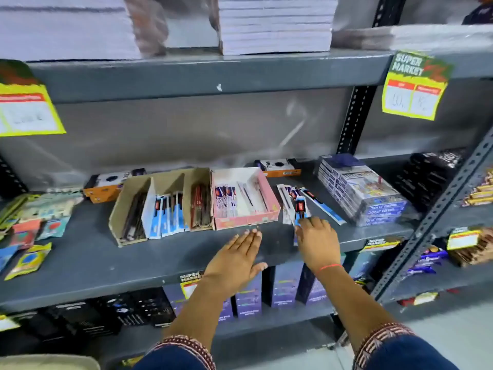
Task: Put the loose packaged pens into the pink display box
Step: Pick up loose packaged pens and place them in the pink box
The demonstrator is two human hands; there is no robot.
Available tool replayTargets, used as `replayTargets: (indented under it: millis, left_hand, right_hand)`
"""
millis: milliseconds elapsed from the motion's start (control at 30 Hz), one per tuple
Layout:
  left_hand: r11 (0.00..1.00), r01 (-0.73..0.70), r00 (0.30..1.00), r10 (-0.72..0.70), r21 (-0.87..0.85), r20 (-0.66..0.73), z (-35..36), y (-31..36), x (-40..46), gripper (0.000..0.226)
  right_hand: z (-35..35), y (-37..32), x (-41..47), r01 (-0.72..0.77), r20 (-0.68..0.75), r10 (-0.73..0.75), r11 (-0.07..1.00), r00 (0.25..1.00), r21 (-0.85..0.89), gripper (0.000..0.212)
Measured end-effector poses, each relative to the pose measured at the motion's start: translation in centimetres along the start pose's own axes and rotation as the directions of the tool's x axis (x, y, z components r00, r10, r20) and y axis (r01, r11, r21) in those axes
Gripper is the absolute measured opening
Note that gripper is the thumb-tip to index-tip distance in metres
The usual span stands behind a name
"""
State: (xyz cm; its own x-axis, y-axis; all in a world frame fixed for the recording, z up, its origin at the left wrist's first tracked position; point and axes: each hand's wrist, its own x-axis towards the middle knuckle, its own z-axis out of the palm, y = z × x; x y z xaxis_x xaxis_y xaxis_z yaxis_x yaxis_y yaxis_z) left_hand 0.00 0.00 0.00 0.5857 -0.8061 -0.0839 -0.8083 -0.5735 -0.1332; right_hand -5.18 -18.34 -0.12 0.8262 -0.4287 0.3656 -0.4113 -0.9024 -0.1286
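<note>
Right hand (317, 243): fingers curled down onto loose pens (300, 206), grip not visible | left hand (236, 259): fingers flat, together, empty | pink box (246, 218) just left of right fingertips | risk: fanned packs may slide apart if lifted together.

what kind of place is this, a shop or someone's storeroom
Most likely a supermarket stationery aisle. A yellow price tag reading "Super Market" hangs on the grey metal shelf, packaged pens sit in a pink display box, and notebook stacks fill the shelf above.
</note>
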Motion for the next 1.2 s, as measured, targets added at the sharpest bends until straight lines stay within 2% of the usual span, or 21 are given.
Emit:
replayTargets:
  millis: [67,167,267,367,433,500,567,600,633,733,800,867,1000,1100,1200]
  left_hand:
    - [0.999,0.015,0.998,-0.012,-0.046,0.067,0.8,-0.1,1.6,0.066]
    - [0.993,0.072,0.984,-0.056,-0.094,0.169,2.3,-0.4,3.9,0.070]
    - [0.991,0.093,0.987,-0.078,-0.096,0.144,3.8,-0.7,4.7,0.077]
    - [0.994,0.058,0.995,-0.050,-0.097,0.081,4.5,-0.9,4.7,0.107]
    - [0.992,0.063,0.996,-0.055,-0.105,0.075,4.5,-0.9,4.8,0.098]
    - [0.989,0.084,0.994,-0.074,-0.120,0.084,4.1,-0.9,4.7,0.088]
    - [0.990,0.086,0.994,-0.078,-0.108,0.078,4.0,-0.8,4.7,0.088]
    - [0.991,0.085,0.994,-0.077,-0.104,0.080,4.0,-0.8,4.7,0.086]
    - [0.991,0.085,0.994,-0.076,-0.100,0.083,4.0,-0.8,4.6,0.082]
    - [0.992,0.076,0.996,-0.070,-0.099,0.060,4.0,-0.8,4.6,0.079]
    - [0.991,0.071,0.996,-0.064,-0.115,0.057,4.1,-0.8,4.5,0.078]
    - [0.990,0.067,0.997,-0.062,-0.121,0.047,4.3,-0.9,4.6,0.079]
    - [0.992,0.042,0.999,-0.045,-0.121,-0.023,4.8,-1.1,4.9,0.087]
    - [0.991,-0.009,0.999,0.002,-0.136,-0.051,5.3,-1.2,4.8,0.118]
    - [0.981,-0.013,0.997,-0.003,-0.196,-0.080,5.4,-1.9,4.1,0.114]
  right_hand:
    - [0.3,0.8,1.6,-0.203,0.201,0.184,0.976,0.962,0.077,0.038]
    - [1.7,2.2,4.6,-0.370,0.396,0.275,0.910,0.876,0.186,0.041]
    - [3.0,2.6,6.2,-0.496,0.456,0.340,0.820,0.823,0.285,0.034]
    - [3.8,3.2,7.0,-0.584,0.489,0.396,0.743,0.777,0.327,0.030]
    - [4.0,3.4,7.4,-0.636,0.527,0.418,0.689,0.740,0.347,0.023]
    - [3.9,3.6,7.8,-0.655,0.556,0.410,0.663,0.723,0.362,0.013]
    - [3.3,4.1,8.2,-0.672,0.598,0.386,0.634,0.703,0.382,0.032]
    - [2.9,4.4,8.4,-0.684,0.613,0.367,0.591,0.700,0.427,0.031]
    - [2.5,4.6,8.3,-0.703,0.626,0.349,0.506,0.697,0.500,0.025]
    - [1.0,4.4,7.2,-0.704,0.654,0.312,0.076,0.689,0.706,0.015]
    - [0.1,3.7,5.9,-0.658,0.652,0.241,-0.068,0.719,0.750,0.021]
    - [-1.2,2.6,4.5,-0.611,0.626,0.172,-0.134,0.761,0.780,0.022]
    - [-2.9,0.9,3.1,-0.517,0.546,0.140,-0.197,0.826,0.833,0.022]
    - [-3.8,-0.3,3.1,-0.501,0.531,0.142,-0.201,0.835,0.842,0.022]
    - [-4.0,-1.9,3.3,-0.519,0.536,0.112,-0.150,0.837,0.841,0.022]
